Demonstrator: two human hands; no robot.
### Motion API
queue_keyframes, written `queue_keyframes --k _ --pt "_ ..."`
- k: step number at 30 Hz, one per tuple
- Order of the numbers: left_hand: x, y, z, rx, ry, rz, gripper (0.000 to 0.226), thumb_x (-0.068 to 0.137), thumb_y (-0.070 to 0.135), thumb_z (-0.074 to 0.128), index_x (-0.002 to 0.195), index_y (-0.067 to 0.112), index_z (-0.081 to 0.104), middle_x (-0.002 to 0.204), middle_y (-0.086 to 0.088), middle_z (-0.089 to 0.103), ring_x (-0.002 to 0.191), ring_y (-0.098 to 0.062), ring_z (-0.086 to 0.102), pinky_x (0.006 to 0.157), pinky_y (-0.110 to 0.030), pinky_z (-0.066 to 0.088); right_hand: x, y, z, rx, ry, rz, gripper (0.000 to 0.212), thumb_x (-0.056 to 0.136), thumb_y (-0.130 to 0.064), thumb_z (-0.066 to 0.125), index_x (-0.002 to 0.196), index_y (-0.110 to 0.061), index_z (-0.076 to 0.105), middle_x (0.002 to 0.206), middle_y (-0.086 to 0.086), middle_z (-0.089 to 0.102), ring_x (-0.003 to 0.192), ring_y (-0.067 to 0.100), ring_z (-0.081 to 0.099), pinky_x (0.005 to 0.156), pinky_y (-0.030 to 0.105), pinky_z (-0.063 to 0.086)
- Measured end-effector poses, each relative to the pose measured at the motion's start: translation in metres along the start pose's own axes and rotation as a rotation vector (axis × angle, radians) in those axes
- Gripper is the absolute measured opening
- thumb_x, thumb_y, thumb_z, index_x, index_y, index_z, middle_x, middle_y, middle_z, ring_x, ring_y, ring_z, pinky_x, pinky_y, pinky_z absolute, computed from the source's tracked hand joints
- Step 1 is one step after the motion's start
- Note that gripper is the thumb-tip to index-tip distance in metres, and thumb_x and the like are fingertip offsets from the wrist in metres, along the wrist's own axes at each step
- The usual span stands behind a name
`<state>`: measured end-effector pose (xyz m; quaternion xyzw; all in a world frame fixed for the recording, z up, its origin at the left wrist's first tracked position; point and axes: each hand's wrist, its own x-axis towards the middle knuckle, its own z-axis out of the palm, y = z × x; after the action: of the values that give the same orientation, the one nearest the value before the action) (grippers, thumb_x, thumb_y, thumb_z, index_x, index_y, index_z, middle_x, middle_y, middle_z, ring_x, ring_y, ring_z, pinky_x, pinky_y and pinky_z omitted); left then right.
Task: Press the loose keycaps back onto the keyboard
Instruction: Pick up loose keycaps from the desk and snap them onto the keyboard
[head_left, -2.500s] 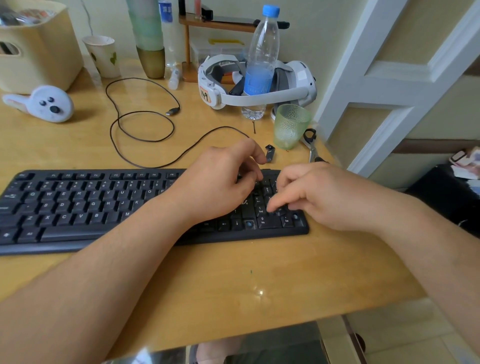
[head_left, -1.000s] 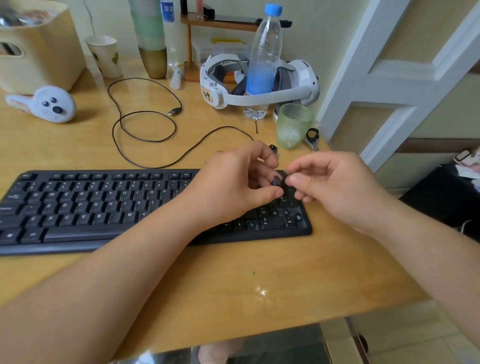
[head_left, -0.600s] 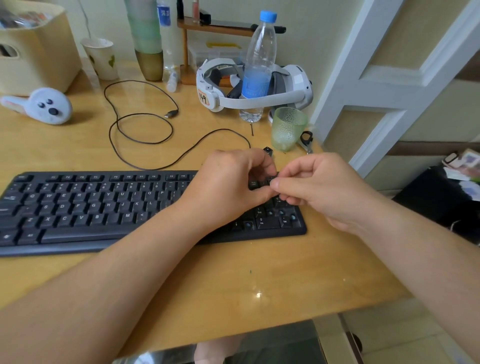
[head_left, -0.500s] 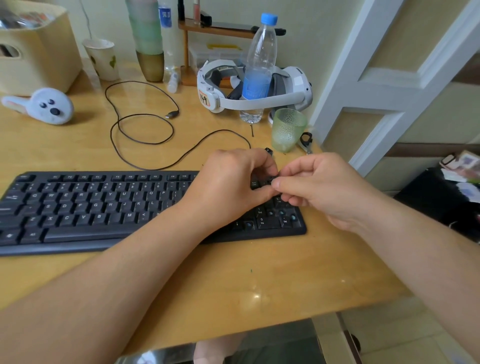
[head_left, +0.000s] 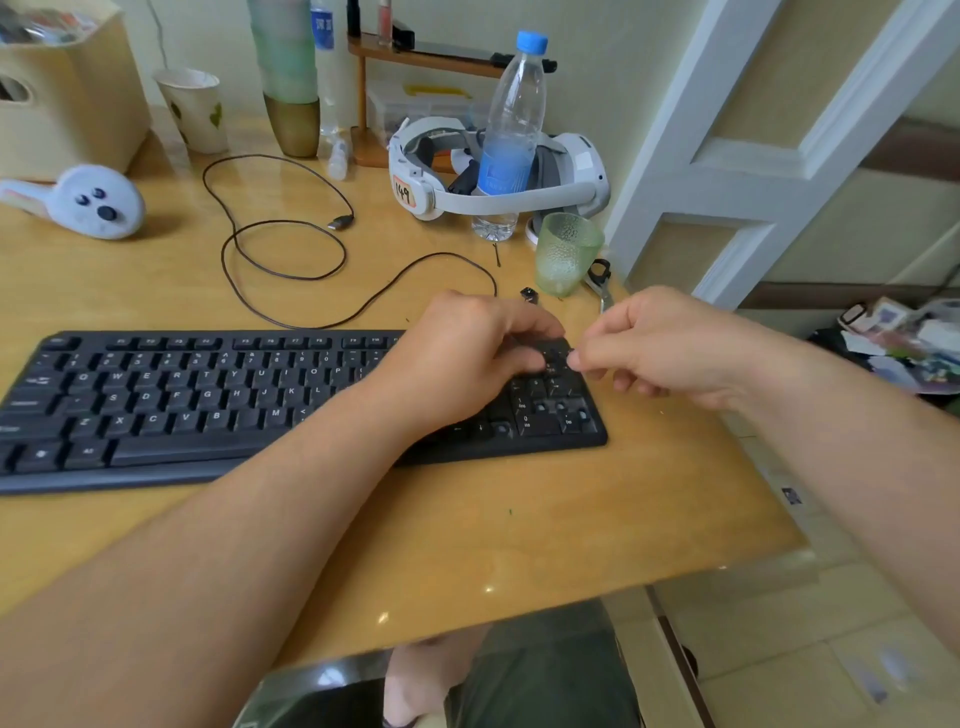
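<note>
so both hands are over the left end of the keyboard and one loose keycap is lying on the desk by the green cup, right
Not quite. The head view shows the left hand and right hand over the right end of the keyboard, at the number pad. The loose keycap does lie on the desk by the green cup.

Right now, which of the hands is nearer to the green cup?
The right hand. It hovers just in front of the green cup, slightly to its right. The left hand lies farther to the cup's left, over the keyboard.
</note>
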<state>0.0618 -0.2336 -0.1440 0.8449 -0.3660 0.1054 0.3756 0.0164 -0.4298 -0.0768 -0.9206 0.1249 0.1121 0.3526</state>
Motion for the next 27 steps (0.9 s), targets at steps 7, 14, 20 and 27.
queue_keyframes --k 7,14,20,27 --pt "0.001 -0.012 -0.002 0.088 0.003 -0.124 0.041 0.101 0.006 0.052 0.126 0.03 0.073 0.122 0.004 0.074 0.11 -0.018 0.063 0.075 -0.006 0.03 0.011 0.001 0.007 -0.208 -0.18 0.207 0.024 0.086 -0.022 0.079 0.074 -0.012 0.061 0.051 -0.003 0.055 0.042 0.01 0.051 0.045 0.022 0.036" --pt "0.003 -0.012 0.002 0.077 -0.029 -0.108 0.041 0.098 0.008 0.053 0.124 0.033 0.073 0.121 0.006 0.075 0.114 -0.018 0.065 0.092 -0.022 0.047 0.016 -0.014 0.02 -0.26 -0.134 0.261 0.023 0.085 -0.019 0.079 0.076 -0.012 0.06 0.051 -0.002 0.057 0.047 0.013 0.058 0.047 0.022 0.04" --pt "0.002 -0.009 -0.001 0.062 -0.025 -0.1 0.042 0.095 0.007 0.053 0.123 0.031 0.074 0.119 0.004 0.075 0.113 -0.018 0.066 0.091 -0.019 0.045 0.012 -0.018 0.035 -0.321 -0.037 0.246 0.023 0.083 -0.017 0.079 0.077 -0.008 0.059 0.06 0.003 0.059 0.05 0.018 0.065 0.046 0.022 0.045" --pt "0.0 -0.007 -0.001 0.071 -0.05 -0.066 0.039 0.096 0.009 0.056 0.124 0.029 0.074 0.12 0.004 0.075 0.114 -0.02 0.066 0.095 -0.024 0.049 0.01 -0.018 0.039 -0.276 0.009 0.257 0.024 0.087 -0.015 0.081 0.091 -0.006 0.059 0.078 0.007 0.061 0.052 0.017 0.067 0.042 0.022 0.046"
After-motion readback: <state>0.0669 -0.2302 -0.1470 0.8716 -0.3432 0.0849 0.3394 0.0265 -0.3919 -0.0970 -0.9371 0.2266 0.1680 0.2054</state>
